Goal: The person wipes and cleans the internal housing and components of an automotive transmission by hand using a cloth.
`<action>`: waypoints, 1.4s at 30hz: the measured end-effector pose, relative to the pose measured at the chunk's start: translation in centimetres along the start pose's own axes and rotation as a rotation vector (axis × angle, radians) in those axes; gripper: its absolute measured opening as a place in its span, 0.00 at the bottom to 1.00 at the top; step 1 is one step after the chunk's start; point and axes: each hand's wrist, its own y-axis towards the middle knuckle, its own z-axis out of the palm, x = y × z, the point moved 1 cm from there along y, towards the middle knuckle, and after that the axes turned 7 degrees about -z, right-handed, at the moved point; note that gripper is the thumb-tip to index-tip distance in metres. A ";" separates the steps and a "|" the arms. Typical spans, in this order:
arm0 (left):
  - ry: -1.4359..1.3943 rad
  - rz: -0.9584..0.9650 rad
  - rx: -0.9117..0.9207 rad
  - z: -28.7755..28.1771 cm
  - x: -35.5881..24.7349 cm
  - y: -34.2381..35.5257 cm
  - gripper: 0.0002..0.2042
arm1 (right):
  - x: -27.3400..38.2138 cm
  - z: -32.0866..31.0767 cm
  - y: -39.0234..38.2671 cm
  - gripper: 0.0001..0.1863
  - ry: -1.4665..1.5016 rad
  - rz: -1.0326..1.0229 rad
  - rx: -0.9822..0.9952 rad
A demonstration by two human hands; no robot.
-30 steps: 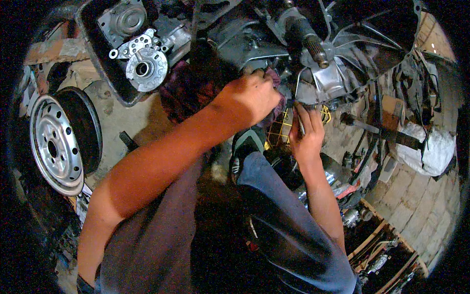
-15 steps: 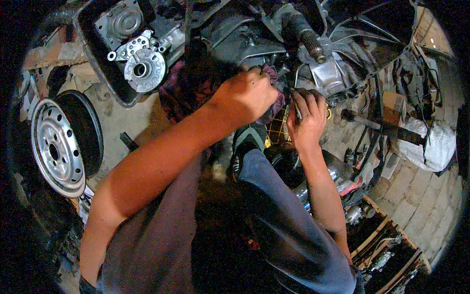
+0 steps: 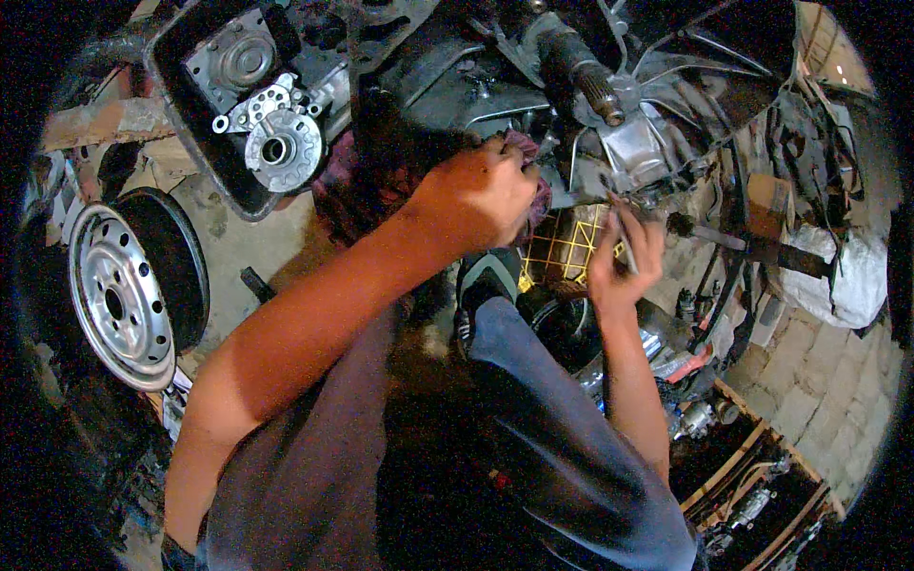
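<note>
My left hand (image 3: 495, 186) is closed on a dark purple rag (image 3: 537, 202), which bunches out past the fingers. It presses close to the lower edge of a large metal gearbox-like housing (image 3: 640, 150). From that housing a splined shaft (image 3: 598, 95) sticks out. Between the fingers of my right hand (image 3: 636, 259) is a slim, pale metal tool (image 3: 628, 251), its exact kind unclear. This hand is just below the housing, a little apart from it, and slightly blurred.
At upper left, a black tray (image 3: 202, 152) holds a round pump-like metal part (image 3: 286, 152). A silver wheel rim (image 3: 116, 295) stands at left. Below the housing is a yellow grid crate (image 3: 562, 249). My shoe (image 3: 487, 276) is between the hands; a wooden parts box (image 3: 752, 466) lies lower right.
My right hand has drawn back from the housing, down and to the right, with the slim tool showing more plainly. My left hand stays on the rag, nearly unmoved. The view has shifted slightly.
</note>
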 end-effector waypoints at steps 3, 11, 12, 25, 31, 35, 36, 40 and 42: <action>-0.056 0.028 -0.064 -0.6 -0.4 0.2 0.07 | -0.7 -2.5 -2.6 0.07 -0.051 0.184 -0.091; -0.045 0.024 -0.060 -1.2 0.0 1.2 0.10 | -2.1 -3.5 -8.0 0.07 0.053 0.426 -0.072; -0.092 -0.092 0.012 -1.2 -0.1 1.1 0.10 | -2.2 -3.2 -7.9 0.07 0.053 0.392 -0.085; -0.373 -0.471 -0.057 2.3 -3.5 2.5 0.22 | -1.2 -1.2 -8.1 0.08 0.227 0.503 -0.253; -0.216 -0.460 0.080 3.3 -6.0 1.7 0.28 | -1.5 -2.2 -9.1 0.07 0.238 0.552 -0.273; -0.159 -0.448 0.107 3.0 -6.5 2.1 0.31 | -2.0 -2.7 -9.7 0.07 0.231 0.562 -0.242; -0.162 -0.464 0.163 3.1 -6.6 2.2 0.32 | -2.0 -2.8 -9.8 0.08 0.229 0.566 -0.223; -0.154 -0.425 0.156 3.0 -7.1 2.6 0.36 | -2.3 -2.8 -10.4 0.09 0.218 0.547 -0.200; -0.162 -0.411 0.118 3.5 -6.6 2.6 0.38 | -2.4 -2.7 -10.3 0.09 0.224 0.539 -0.218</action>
